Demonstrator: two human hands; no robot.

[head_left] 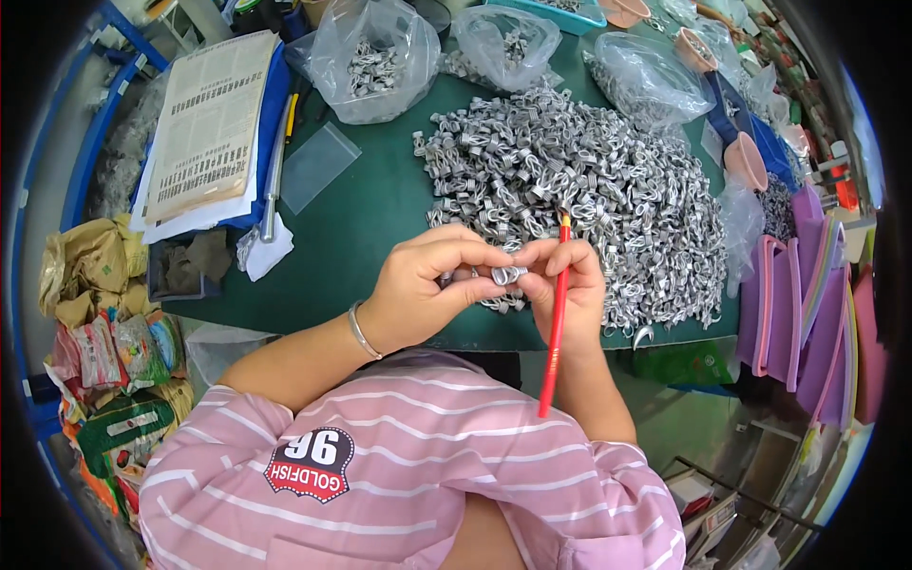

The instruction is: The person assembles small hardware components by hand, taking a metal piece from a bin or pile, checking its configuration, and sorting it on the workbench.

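Note:
Near the front edge of the table my left hand point(416, 283) is closed, thumb and fingers pinching a small silver metal fitting point(509, 275) shaped like a looped clip. More grey metal shows between its fingers, partly hidden. The thumb and fingertips of my right hand point(581, 290) meet the same fitting from the other side. A red pencil point(555, 347) is tucked in that hand, its sharpened tip pointing away and its blunt end toward my body. Just beyond both hands spreads a big heap of similar metal fittings point(570, 171).
Clear plastic bags point(375, 62) of fittings line the table's far side. Newspaper point(214, 109) lies on a blue folder at the left, beside a flat clear sleeve point(321, 168). Pink cups point(746, 161) and purple foam pieces point(760, 313) stand at the right.

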